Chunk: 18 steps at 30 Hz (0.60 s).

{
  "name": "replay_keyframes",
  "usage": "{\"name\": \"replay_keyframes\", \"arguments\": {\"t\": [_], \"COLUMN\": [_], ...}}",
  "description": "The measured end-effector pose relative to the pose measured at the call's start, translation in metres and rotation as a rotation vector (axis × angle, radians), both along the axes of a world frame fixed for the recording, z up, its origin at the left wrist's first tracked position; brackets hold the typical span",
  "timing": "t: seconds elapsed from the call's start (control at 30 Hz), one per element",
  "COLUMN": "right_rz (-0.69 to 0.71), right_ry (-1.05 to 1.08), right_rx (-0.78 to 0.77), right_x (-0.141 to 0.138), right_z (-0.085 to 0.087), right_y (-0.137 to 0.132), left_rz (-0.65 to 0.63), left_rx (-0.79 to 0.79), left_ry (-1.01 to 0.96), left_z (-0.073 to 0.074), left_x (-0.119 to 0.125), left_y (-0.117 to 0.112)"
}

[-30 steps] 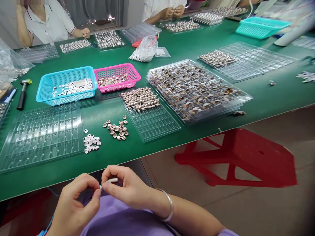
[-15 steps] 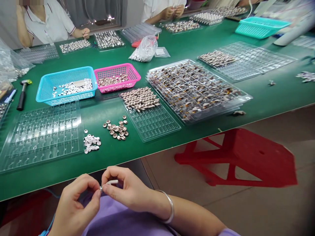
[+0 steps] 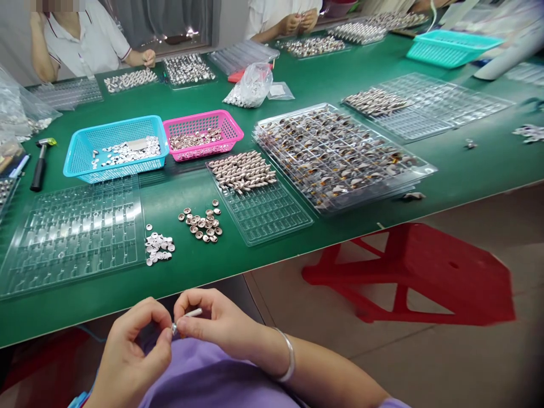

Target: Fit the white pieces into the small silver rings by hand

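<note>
Just off the table's front edge, above my lap, both hands meet with their fingertips almost touching. Between the thumb and fingers of my right hand (image 3: 216,323) is a pale, stick-shaped piece (image 3: 195,313), its free end pointing up to the right. My left hand (image 3: 138,345) pinches a small silvery part (image 3: 174,328) at the other end; the fingertips partly hide it, and I cannot tell whether the two are joined. On the table beyond lie loose white discs (image 3: 159,247) and brownish cup-shaped pieces (image 3: 206,221).
Clear compartment trays (image 3: 80,232) lie on the green table (image 3: 187,263), one partly filled with beige pieces (image 3: 242,171). Blue (image 3: 114,170) and pink (image 3: 206,152) baskets hold small parts. A hammer (image 3: 39,164) lies left; a red stool (image 3: 459,266) stands right. Two people sit opposite.
The free end of the pale piece now tilts up more and has shifted slightly left. Both hands stay in nearly the same place, still pinching.
</note>
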State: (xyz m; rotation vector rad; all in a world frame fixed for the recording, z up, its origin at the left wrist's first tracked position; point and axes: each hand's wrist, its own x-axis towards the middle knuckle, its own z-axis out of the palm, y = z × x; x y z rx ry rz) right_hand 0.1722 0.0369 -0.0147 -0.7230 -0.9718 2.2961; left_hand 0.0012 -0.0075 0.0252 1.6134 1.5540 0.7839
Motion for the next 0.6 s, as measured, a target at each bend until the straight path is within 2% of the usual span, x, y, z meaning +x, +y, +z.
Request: {"name": "replay_keyframes", "arguments": {"t": [0.3, 0.6], "right_rz": [-0.081, -0.084], "right_ry": [0.067, -0.002], "right_rx": [-0.041, 0.051], "right_x": [-0.005, -0.001], "right_z": [-0.006, -0.003], "right_y": [-0.001, 0.005], "left_rz": [0.137, 0.028], "left_rx": [-0.089, -0.035], "left_ry": [-0.108, 0.034], "left_z": [0.003, -0.006], "left_x": [0.004, -0.015], "left_y": [-0.002, 0.002]}}
